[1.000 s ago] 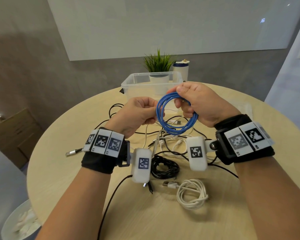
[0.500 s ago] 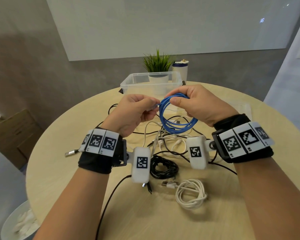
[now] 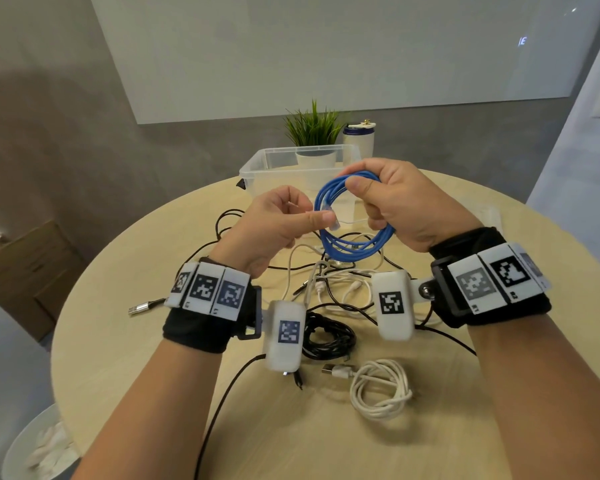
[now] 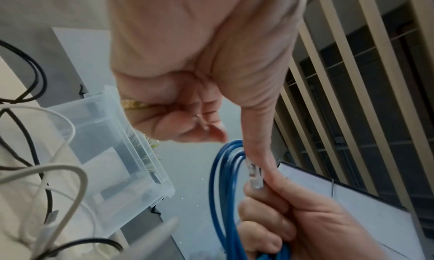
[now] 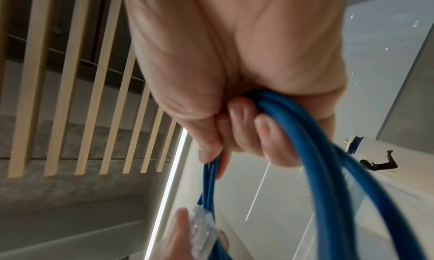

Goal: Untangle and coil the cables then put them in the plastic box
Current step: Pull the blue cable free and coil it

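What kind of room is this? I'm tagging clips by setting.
Probably an office or meeting room: a round wooden table, a large whiteboard on the grey wall, and a small potted plant.

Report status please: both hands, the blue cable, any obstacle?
Right hand grips blue cable coil. Left hand pinches its clear plug. Plastic box behind, path open.

Both hands raised — left hand [image 3: 278,226] pinching, right hand [image 3: 400,206] gripping.

Soft, even indoor light is filling the scene; wrist views are blurring up close, edges are bending.
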{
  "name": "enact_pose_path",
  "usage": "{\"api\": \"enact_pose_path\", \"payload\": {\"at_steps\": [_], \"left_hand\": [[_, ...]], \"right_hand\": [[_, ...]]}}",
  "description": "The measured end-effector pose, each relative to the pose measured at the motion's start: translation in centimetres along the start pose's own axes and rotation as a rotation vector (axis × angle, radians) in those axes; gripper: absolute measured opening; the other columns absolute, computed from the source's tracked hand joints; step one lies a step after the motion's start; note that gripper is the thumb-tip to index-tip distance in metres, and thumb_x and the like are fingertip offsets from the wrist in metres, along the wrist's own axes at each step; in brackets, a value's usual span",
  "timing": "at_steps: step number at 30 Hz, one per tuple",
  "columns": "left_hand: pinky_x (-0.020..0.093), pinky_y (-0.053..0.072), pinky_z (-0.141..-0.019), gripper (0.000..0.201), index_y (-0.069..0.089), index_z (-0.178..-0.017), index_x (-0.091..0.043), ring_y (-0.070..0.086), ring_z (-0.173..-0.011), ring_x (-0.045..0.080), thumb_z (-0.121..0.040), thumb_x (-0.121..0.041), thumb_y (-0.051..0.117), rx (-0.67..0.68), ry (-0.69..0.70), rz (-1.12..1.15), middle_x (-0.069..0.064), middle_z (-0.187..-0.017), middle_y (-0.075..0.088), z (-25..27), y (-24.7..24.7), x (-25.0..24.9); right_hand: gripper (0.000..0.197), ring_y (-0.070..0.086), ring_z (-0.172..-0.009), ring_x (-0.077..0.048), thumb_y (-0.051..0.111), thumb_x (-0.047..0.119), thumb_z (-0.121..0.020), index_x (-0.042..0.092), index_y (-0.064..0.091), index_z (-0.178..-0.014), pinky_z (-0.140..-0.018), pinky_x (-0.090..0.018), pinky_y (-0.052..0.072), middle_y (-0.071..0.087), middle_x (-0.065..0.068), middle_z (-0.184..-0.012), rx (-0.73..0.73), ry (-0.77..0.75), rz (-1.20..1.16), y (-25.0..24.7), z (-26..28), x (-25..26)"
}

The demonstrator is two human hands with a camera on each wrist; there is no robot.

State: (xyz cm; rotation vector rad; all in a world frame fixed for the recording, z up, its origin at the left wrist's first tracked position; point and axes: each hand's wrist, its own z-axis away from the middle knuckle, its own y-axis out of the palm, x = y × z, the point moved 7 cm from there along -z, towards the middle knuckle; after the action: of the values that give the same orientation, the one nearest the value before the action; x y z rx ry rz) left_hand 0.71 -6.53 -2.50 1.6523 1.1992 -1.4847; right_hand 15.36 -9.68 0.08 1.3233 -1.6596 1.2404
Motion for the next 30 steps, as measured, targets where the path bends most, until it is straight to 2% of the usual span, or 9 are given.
{"api": "enact_pose_path", "payload": {"at_steps": [3, 5, 9, 12, 16, 21, 24, 27, 30], "left_hand": [[0.019, 0.048, -0.071, 0.018, 0.059, -0.099, -0.018, 0.063, -0.075, 0.006, -0.082, -0.015, 0.066, 0.110, 0.016, -0.034, -0.002, -0.084, 0.068, 0.0, 0.8, 0.0], [0.026, 0.051, -0.085, 0.016, 0.060, -0.105, -0.014, 0.065, -0.091, 0.014, -0.090, -0.010, 0.057, 0.205, 0.019, 0.002, 0.000, -0.088, 0.069, 0.3, 1.4, 0.0], [0.026, 0.055, -0.072, 0.015, 0.058, -0.097, -0.010, 0.068, -0.082, 0.018, -0.093, 0.002, 0.050, 0.186, -0.002, 0.098, 0.003, -0.081, 0.068, 0.3, 0.9, 0.1], [0.027, 0.057, -0.071, 0.012, 0.056, -0.093, -0.009, 0.070, -0.078, 0.017, -0.091, 0.002, 0.052, 0.163, -0.009, 0.107, 0.002, -0.083, 0.071, 0.3, 0.8, 0.3], [0.025, 0.055, -0.073, 0.017, 0.046, -0.110, -0.004, 0.070, -0.082, 0.017, -0.095, 0.004, 0.044, 0.233, 0.024, 0.146, 0.003, -0.084, 0.071, 0.4, 1.8, 0.1], [0.030, 0.048, -0.074, 0.007, 0.046, -0.095, -0.008, 0.051, -0.067, 0.018, -0.094, -0.015, 0.048, 0.269, -0.041, 0.277, 0.000, -0.064, 0.049, 0.9, 2.5, -0.1], [0.034, 0.044, -0.077, 0.041, 0.049, -0.089, -0.009, 0.042, -0.060, 0.016, -0.102, -0.040, 0.027, 0.227, -0.087, 0.233, -0.001, -0.059, 0.039, 0.8, 2.6, 0.0], [0.033, 0.046, -0.072, 0.042, 0.046, -0.075, -0.012, 0.039, -0.054, 0.014, -0.102, -0.040, 0.031, 0.165, -0.094, 0.233, -0.003, -0.054, 0.037, 0.4, 2.4, 0.1], [0.030, 0.044, -0.063, 0.036, 0.044, -0.073, -0.014, 0.039, -0.050, 0.013, -0.103, -0.032, 0.036, 0.123, -0.099, 0.193, -0.004, -0.052, 0.037, 0.3, 2.3, 0.2]], "right_hand": [[0.016, 0.030, -0.046, -0.007, 0.048, 0.014, -0.100, 0.022, 0.062, -0.101, -0.046, -0.023, 0.030, 0.033, 0.002, -0.060, 0.026, 0.001, -0.043, 0.1, 0.0, -0.1], [0.016, 0.030, -0.046, -0.007, 0.047, 0.014, -0.101, 0.021, 0.062, -0.102, -0.046, -0.024, 0.031, 0.034, 0.002, -0.059, 0.029, -0.004, -0.051, 0.2, 0.0, -0.1], [0.025, 0.031, -0.051, -0.008, 0.040, 0.020, -0.104, 0.018, 0.065, -0.108, -0.050, -0.026, 0.032, 0.036, 0.004, -0.060, 0.054, 0.000, -0.110, 0.6, -0.1, -0.1], [0.031, 0.036, -0.053, -0.010, 0.036, 0.015, -0.104, 0.018, 0.066, -0.110, -0.053, -0.027, 0.036, 0.044, 0.001, -0.065, 0.056, 0.034, -0.105, 0.5, 0.1, -0.2], [0.032, 0.031, -0.051, -0.010, 0.034, 0.012, -0.103, 0.015, 0.065, -0.108, -0.050, -0.026, 0.030, 0.039, 0.002, -0.061, 0.038, 0.066, -0.158, 0.4, 0.0, -0.3], [0.033, 0.026, -0.046, -0.008, 0.031, 0.010, -0.102, 0.013, 0.063, -0.102, -0.045, -0.024, 0.026, 0.033, 0.003, -0.058, 0.026, 0.082, -0.171, 0.8, -0.1, -0.4], [0.033, 0.027, -0.046, -0.010, 0.029, 0.005, -0.099, 0.011, 0.061, -0.098, -0.046, -0.026, 0.027, 0.034, 0.001, -0.057, 0.036, 0.097, -0.198, 1.1, 0.0, -0.4], [0.031, 0.031, -0.048, -0.012, 0.028, 0.002, -0.096, 0.008, 0.058, -0.100, -0.048, -0.029, 0.030, 0.038, -0.004, -0.060, 0.046, 0.108, -0.216, 1.3, 0.0, -0.4], [0.031, 0.037, -0.049, -0.013, 0.028, 0.000, -0.094, 0.007, 0.058, -0.098, -0.050, -0.030, 0.035, 0.045, -0.006, -0.062, 0.055, 0.129, -0.191, 1.4, 0.0, -0.7]]}}
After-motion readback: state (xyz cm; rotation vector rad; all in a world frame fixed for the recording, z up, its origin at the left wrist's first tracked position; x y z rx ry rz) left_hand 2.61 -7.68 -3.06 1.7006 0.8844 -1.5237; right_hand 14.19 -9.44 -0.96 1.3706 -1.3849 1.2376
